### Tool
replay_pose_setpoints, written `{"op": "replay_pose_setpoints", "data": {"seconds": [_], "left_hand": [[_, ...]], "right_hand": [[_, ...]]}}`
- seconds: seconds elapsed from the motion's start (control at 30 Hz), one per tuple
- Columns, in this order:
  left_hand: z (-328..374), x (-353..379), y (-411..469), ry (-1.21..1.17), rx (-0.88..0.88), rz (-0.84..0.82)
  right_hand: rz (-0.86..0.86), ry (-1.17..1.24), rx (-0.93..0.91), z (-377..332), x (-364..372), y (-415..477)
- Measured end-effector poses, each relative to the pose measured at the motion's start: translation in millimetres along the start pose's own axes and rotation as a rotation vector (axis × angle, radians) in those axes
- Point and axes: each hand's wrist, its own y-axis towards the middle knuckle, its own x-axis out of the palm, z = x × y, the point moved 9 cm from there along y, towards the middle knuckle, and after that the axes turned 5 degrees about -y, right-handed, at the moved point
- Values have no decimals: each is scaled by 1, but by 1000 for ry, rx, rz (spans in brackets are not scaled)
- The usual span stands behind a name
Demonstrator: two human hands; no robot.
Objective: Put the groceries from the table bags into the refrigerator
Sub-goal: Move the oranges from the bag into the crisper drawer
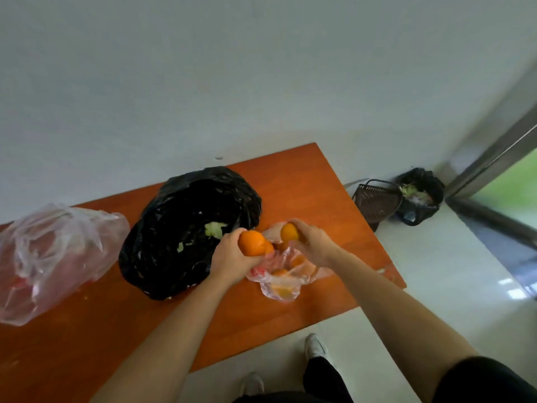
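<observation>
A black bag (186, 228) lies just left of the clear bag (283, 282). Over it the left hand (229, 257) grips two oranges (251, 242), and the right hand (312, 242) grips one orange (289, 232).

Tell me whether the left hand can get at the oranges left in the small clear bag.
Probably not yet: the left hand is close but grips an orange, so its fingers are full. The small clear bag lies right beside it, nothing else between.
</observation>
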Motion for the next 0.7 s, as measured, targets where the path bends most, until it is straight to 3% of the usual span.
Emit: {"op": "replay_pose_setpoints", "data": {"seconds": [0.2,0.33,0.5,0.7], "left_hand": [[49,-49,-11,-72,205,37],[125,-56,-31,-162,372,48],[249,-20,-98,-296,636,-60],[372,61,-253,-410,932,-317]], "right_hand": [[384,328,135,-27,-59,-51],[685,378,188,-18,-112,-124],[1077,377,305,19,-177,-278],[1466,404,463,63,-204,-512]]}}
